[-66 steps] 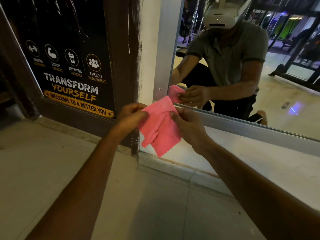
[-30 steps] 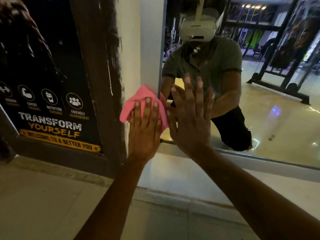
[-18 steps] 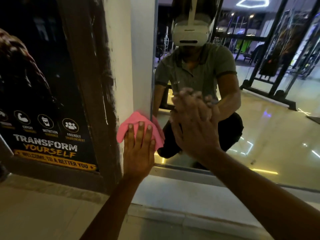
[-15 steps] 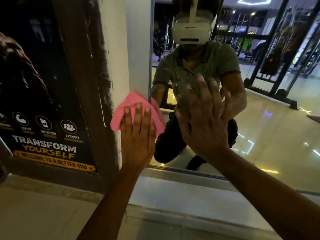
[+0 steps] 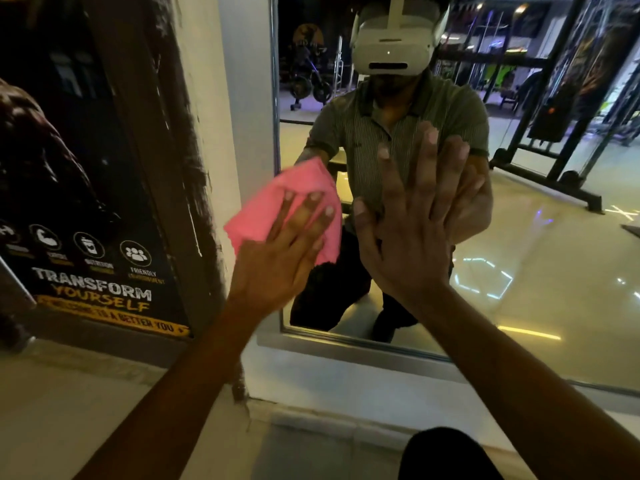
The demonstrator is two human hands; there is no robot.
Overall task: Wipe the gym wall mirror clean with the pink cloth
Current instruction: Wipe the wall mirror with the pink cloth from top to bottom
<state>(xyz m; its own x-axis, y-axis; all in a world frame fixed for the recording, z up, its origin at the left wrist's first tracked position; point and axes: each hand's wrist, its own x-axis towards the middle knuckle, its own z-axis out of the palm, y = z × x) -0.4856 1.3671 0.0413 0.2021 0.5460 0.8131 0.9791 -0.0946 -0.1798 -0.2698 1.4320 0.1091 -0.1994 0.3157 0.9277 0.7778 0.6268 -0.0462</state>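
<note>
The wall mirror (image 5: 540,258) fills the right half of the view inside a grey metal frame (image 5: 349,348). My left hand (image 5: 280,258) lies flat with straight fingers on the pink cloth (image 5: 273,202) and presses it against the glass near the mirror's lower left corner. The cloth is bunched and spills over the frame's left upright. My right hand (image 5: 412,223) rests flat on the glass just right of the cloth, fingers spread. The mirror reflects a crouching person wearing a headset, and gym machines behind.
A dark poster (image 5: 93,268) reading "Transform Yourself" hangs left of a white pillar (image 5: 207,109). A low white ledge (image 5: 346,389) runs below the mirror frame, with pale floor (image 5: 69,410) in front. My dark-clad knee (image 5: 446,455) shows at the bottom edge.
I first held the cloth in both hands, then pressed it on the mirror corner. Since then my left hand has slid it down, up and rightward onto the glass; my right hand stays flat.
</note>
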